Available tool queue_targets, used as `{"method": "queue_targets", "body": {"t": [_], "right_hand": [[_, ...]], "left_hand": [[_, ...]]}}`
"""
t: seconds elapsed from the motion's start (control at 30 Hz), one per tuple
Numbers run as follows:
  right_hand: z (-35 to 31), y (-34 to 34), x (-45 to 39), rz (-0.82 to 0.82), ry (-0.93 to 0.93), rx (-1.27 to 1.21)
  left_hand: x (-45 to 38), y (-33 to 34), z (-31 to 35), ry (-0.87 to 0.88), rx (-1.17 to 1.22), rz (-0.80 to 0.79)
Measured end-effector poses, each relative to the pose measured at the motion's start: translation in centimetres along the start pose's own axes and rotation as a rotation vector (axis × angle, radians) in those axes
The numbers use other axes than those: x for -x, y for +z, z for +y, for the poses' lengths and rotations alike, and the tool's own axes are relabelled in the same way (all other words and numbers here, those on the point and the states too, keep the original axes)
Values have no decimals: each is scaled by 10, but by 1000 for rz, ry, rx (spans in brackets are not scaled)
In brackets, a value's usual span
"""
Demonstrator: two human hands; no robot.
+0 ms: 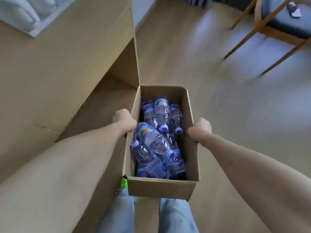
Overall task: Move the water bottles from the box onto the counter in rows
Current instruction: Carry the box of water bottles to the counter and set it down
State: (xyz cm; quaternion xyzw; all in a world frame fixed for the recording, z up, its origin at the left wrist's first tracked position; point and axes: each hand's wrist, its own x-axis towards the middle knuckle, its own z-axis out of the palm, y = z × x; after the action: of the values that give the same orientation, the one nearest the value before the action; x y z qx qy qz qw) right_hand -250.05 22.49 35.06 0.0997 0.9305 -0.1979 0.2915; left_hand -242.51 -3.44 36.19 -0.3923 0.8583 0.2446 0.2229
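Observation:
An open cardboard box (pixel 161 187) hangs in front of me above the floor. My left hand (pixel 125 121) grips its left wall and my right hand (pixel 200 129) grips its right wall, fingers curled over the rims. Several clear plastic water bottles (pixel 152 140) with colourful labels and white caps lie jumbled inside, on their sides and across one another. The wooden counter (pixel 55 68) stretches along my left, its corner just beyond the box's far left corner.
A folded white cloth or cushion (pixel 25 12) lies at the counter's far left end. A wooden chair (pixel 277 26) with a dark seat stands at the upper right on the wooden floor (pixel 235 115). My jeans-clad legs (pixel 176 216) show below the box.

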Motion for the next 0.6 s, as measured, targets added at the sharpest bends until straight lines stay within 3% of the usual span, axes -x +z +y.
{"method": "queue_targets", "body": {"t": [0.27, 0.6], "right_hand": [[-14, 114, -134, -171, -184, 289], [-45, 264, -287, -203, -439, 533]], "left_hand": [[-81, 123, -59, -356, 256, -51], [-188, 288, -112, -659, 476, 88]]}}
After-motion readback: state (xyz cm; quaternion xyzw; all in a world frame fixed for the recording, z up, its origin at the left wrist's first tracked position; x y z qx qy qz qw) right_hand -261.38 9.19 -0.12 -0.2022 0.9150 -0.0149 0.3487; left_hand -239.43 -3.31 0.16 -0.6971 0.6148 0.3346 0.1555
